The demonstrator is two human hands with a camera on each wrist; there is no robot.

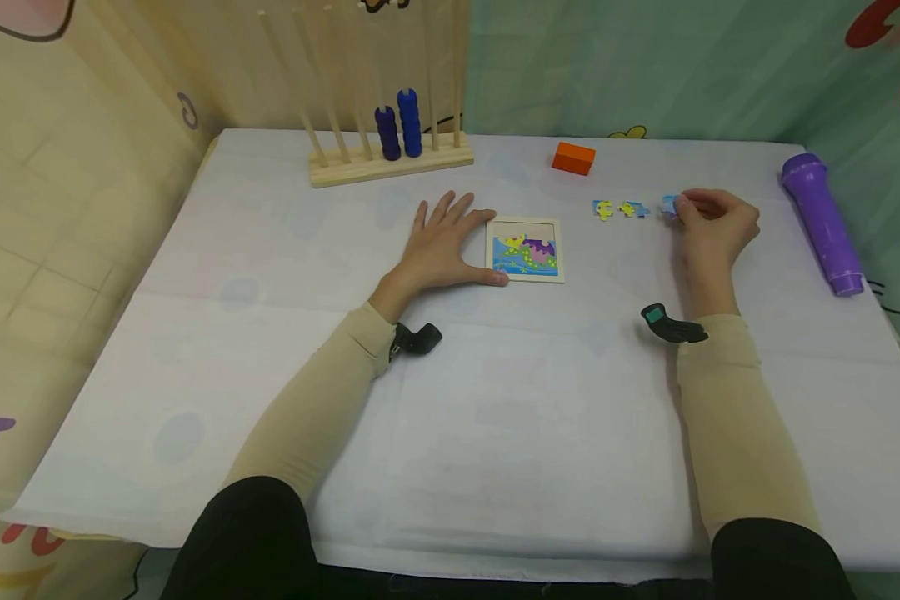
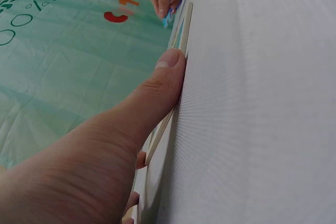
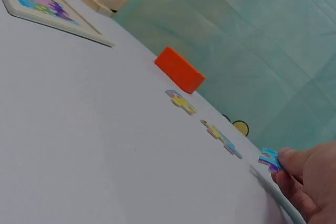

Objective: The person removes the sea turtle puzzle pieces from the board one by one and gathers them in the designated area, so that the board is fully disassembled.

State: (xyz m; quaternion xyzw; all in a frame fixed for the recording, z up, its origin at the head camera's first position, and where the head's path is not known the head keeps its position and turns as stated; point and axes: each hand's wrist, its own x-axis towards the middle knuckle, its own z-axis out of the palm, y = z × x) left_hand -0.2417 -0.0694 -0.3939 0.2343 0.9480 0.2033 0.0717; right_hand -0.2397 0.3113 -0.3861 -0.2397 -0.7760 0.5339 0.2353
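Note:
A small wooden puzzle frame [image 1: 528, 227] lies mid-table, its lower part filled with a blue, yellow and purple picture and its top strip bare. My left hand [image 1: 438, 250] spreads its fingers at the frame's left side. In the left wrist view the thumb [image 2: 169, 72] rests along the frame's edge. Off to the right, my right hand [image 1: 718, 235] pinches a blue and purple jigsaw piece [image 3: 269, 158] between thumb and fingers. Two loose jigsaw pieces, one yellow and blue [image 1: 603, 209] and another like it [image 1: 634, 209], lie in a row left of that hand.
Behind the pieces sits an orange block [image 1: 573, 158]. A wooden peg rack [image 1: 390, 169] with blue and dark purple beads on two rods stands at the back. Near the right edge lies a purple flashlight [image 1: 823, 225]. White cloth covers the table [image 1: 495, 417]; printed curtains hang behind.

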